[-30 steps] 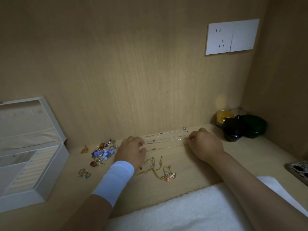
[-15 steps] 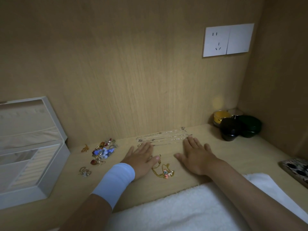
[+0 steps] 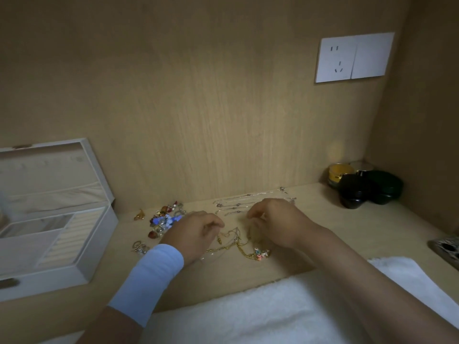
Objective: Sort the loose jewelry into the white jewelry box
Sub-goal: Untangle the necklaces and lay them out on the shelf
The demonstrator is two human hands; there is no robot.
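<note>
A tangle of gold chains (image 3: pixel 239 245) with a small coloured charm lies on the wooden shelf between my hands. My left hand (image 3: pixel 196 233), a white band on its wrist, has its fingers curled and pinches one strand at the tangle's left. My right hand (image 3: pixel 275 220) is curled over the tangle's right side, its fingertips pinched on a blurred strand. Several thin silver chains (image 3: pixel 236 206) lie in rows just behind my hands. A pile of coloured earrings (image 3: pixel 164 219) sits to the left. The white jewelry box (image 3: pixel 99 244) stands open at far left.
A few rings (image 3: pixel 139 247) and a small gold piece (image 3: pixel 139 215) lie near the box. Dark jars (image 3: pixel 355 192) and a yellow one (image 3: pixel 337 173) fill the back right corner. A white towel (image 3: pixel 248 314) covers the front edge. A patterned object (image 3: pixel 447 247) lies at far right.
My hands left the silver chains, lay flat on the shelf, then curled and closed on the gold chain tangle. The tangle has spread out a little.
</note>
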